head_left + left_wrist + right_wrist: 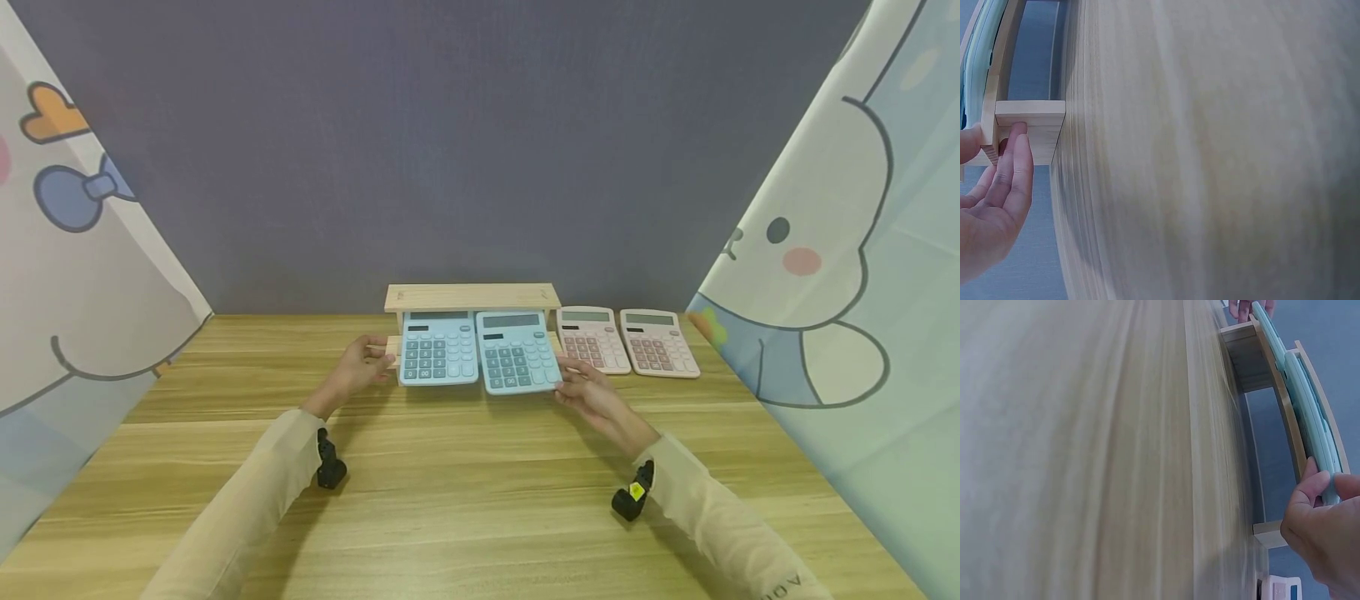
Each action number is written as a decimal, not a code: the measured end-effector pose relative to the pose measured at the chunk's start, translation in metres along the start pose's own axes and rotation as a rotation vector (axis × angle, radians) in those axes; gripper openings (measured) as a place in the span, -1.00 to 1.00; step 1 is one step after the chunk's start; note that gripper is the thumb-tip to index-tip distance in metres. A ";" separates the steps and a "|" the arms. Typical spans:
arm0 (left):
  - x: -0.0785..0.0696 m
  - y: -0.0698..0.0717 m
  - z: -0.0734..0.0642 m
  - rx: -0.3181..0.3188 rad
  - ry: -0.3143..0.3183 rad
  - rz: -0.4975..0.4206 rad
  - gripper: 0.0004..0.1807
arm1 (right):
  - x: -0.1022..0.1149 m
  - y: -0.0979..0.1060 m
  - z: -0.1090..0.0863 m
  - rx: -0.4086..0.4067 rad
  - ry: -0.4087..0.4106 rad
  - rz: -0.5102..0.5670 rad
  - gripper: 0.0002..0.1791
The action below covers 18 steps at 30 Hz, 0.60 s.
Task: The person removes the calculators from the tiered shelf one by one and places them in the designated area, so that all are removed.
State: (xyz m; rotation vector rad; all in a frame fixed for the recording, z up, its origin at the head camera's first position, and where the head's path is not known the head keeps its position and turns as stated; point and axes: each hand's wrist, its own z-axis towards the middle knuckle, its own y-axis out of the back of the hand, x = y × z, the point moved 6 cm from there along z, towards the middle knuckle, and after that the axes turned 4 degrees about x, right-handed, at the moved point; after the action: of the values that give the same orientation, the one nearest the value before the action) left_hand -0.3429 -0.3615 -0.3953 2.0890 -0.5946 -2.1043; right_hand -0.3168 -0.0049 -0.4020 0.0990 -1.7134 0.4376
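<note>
My left hand (354, 372) grips the rack (472, 297); my right hand (597, 402) pinches the nearest blue calculator (519, 352), seemingly aligning it; squaring probably needs a slight turn.

Between the left fingers (1021, 169) and the right fingers (1312, 483), the left calculator (439, 357) and the right calculator (518, 357) are light blue with grey-blue number keys, and the stand (472, 297) is pale wood. Beyond the right fingers and to their right, two pink calculators (662, 346) carry deeper rose number keys. Beneath the fingers the desk (465, 492) shows yellow-brown streaked grain, behind them the sleeves (251, 492) are cream, and farther ahead the backdrop (480, 158) is dark grey-blue.
</note>
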 end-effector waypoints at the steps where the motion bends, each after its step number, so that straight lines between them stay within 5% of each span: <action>1: 0.000 0.000 0.000 0.001 -0.002 0.002 -0.49 | 0.000 0.000 0.000 0.001 0.000 0.000 -0.37; 18: 0.000 0.000 -0.001 0.002 -0.004 -0.007 -0.49 | 0.004 0.005 -0.011 0.046 0.035 -0.042 -0.35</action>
State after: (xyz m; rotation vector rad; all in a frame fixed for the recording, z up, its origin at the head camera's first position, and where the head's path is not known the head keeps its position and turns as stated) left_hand -0.3420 -0.3613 -0.3949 2.0916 -0.5906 -2.1130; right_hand -0.3085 0.0046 -0.3981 0.1590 -1.6642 0.4450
